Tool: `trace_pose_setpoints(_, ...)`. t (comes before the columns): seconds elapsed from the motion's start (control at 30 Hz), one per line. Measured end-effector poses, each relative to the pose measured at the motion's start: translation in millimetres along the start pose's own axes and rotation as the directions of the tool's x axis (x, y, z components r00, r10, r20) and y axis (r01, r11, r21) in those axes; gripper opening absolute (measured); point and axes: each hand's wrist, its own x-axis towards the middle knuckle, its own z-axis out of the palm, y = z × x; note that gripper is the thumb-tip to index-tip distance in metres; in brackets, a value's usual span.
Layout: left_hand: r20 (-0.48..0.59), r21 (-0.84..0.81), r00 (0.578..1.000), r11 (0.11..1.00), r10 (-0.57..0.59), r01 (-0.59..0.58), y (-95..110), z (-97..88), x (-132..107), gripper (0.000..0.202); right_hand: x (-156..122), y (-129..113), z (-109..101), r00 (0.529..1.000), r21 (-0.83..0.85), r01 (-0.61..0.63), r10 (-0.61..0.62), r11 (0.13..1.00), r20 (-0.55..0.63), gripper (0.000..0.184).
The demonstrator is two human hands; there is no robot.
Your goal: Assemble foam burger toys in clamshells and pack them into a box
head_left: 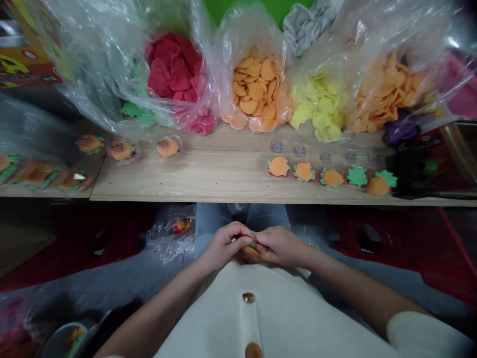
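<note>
Close to my body, below the table edge, my left hand point(231, 242) and my right hand point(279, 244) meet with fingers pinched together. Between them is a small toy burger point(250, 254), orange with some green at its top. My fingers cover much of it, so its exact shape and any packing around it are hard to make out. On the table ahead, a row of partly stacked burgers in clear cases begins with an orange-topped one point(278, 166). A green leaf-shaped piece point(357, 176) lies on top of another in that row.
Plastic bags along the back hold red pieces point(173, 69), orange discs point(257, 87), yellow pieces point(322, 107) and more orange pieces point(391, 92). Several packed burgers point(167, 147) sit on the left of the wooden table point(208, 174). Red stools point(380, 241) stand beneath.
</note>
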Motion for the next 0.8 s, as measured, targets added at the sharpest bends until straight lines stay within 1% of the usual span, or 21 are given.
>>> trace_pose_setpoints(0.07, 0.006, -0.192, 0.998, 0.980, -0.055, 0.055, -3.6, -3.2, 7.9, 0.021, 3.3, 10.9, -1.9, 0.992, 0.122, -0.093, 0.102, 0.988, -0.076, 0.018)
trace_pose_setpoints(0.1, 0.010, -0.318, 0.996, 0.944, -0.086, 0.085, -4.3, -4.4, 12.4, 0.028, 6.1, 17.2, -4.2, 0.974, 0.198, -0.145, 0.176, 0.969, -0.144, 0.021)
trace_pose_setpoints(0.17, 0.063, -0.537, 0.986, 0.828, -0.156, 0.165, -2.0, -4.8, 21.9, 0.041, 12.8, 29.0, -11.0, 0.915, 0.352, -0.201, 0.303, 0.914, -0.265, 0.026)
trace_pose_setpoints(0.23, 0.128, -0.658, 0.967, 0.711, -0.222, 0.250, 4.8, -1.5, 32.5, 0.046, 18.6, 36.9, -18.0, 0.869, 0.487, -0.187, 0.375, 0.853, -0.323, 0.030)
trace_pose_setpoints(0.27, 0.129, -0.690, 0.962, 0.675, -0.240, 0.261, 9.3, 1.5, 38.5, 0.046, 20.6, 38.9, -20.3, 0.848, 0.560, -0.168, 0.409, 0.811, -0.337, 0.031)
trace_pose_setpoints(0.3, 0.104, -0.717, 0.963, 0.652, -0.250, 0.246, 14.0, 5.2, 44.9, 0.045, 21.9, 39.6, -21.2, 0.823, 0.640, -0.144, 0.450, 0.755, -0.346, 0.033)
trace_pose_setpoints(0.37, 0.003, -0.765, 0.969, 0.624, -0.248, 0.162, 23.0, 14.4, 58.7, 0.044, 23.0, 38.0, -18.0, 0.764, 0.786, -0.071, 0.540, 0.614, -0.353, 0.035)
trace_pose_setpoints(0.4, -0.056, -0.774, 0.968, 0.623, -0.243, 0.111, 26.8, 19.7, 65.5, 0.045, 23.4, 36.2, -14.2, 0.756, 0.833, -0.037, 0.561, 0.551, -0.338, 0.035)
trace_pose_setpoints(0.43, -0.105, -0.771, 0.965, 0.633, -0.239, 0.072, 30.1, 25.1, 71.9, 0.046, 24.0, 34.2, -9.4, 0.762, 0.862, -0.012, 0.563, 0.507, -0.320, 0.034)
trace_pose_setpoints(0.5, -0.168, -0.744, 0.959, 0.667, -0.228, 0.028, 35.4, 36.2, 82.1, 0.050, 25.9, 30.5, 0.2, 0.776, 0.891, 0.018, 0.555, 0.454, -0.299, 0.033)
trace_pose_setpoints(0.53, -0.189, -0.726, 0.958, 0.688, -0.216, 0.012, 37.8, 41.6, 85.8, 0.051, 27.0, 29.1, 3.9, 0.765, 0.901, 0.044, 0.566, 0.431, -0.308, 0.032)
trace_pose_setpoints(0.6, -0.219, -0.687, 0.958, 0.726, -0.183, -0.018, 43.3, 51.5, 90.4, 0.049, 28.4, 27.6, 6.8, 0.708, 0.912, 0.118, 0.611, 0.393, -0.355, 0.031)
trace_pose_setpoints(0.63, -0.241, -0.667, 0.957, 0.744, -0.164, -0.041, 46.5, 55.9, 91.8, 0.047, 28.3, 27.4, 5.9, 0.683, 0.911, 0.154, 0.625, 0.383, -0.378, 0.031)
trace_pose_setpoints(0.67, -0.265, -0.647, 0.953, 0.760, -0.147, -0.063, 50.0, 59.8, 93.1, 0.045, 27.4, 27.6, 3.8, 0.671, 0.908, 0.183, 0.627, 0.378, -0.396, 0.031)
trace_pose_setpoints(0.73, -0.300, -0.612, 0.945, 0.787, -0.133, -0.084, 56.8, 66.6, 96.1, 0.042, 23.8, 29.5, -3.4, 0.672, 0.902, 0.231, 0.611, 0.364, -0.419, 0.031)
trace_pose_setpoints(0.8, -0.318, -0.584, 0.938, 0.808, -0.134, -0.082, 62.4, 72.6, 101.2, 0.044, 18.6, 34.0, -12.7, 0.694, 0.906, 0.278, 0.585, 0.319, -0.419, 0.032)
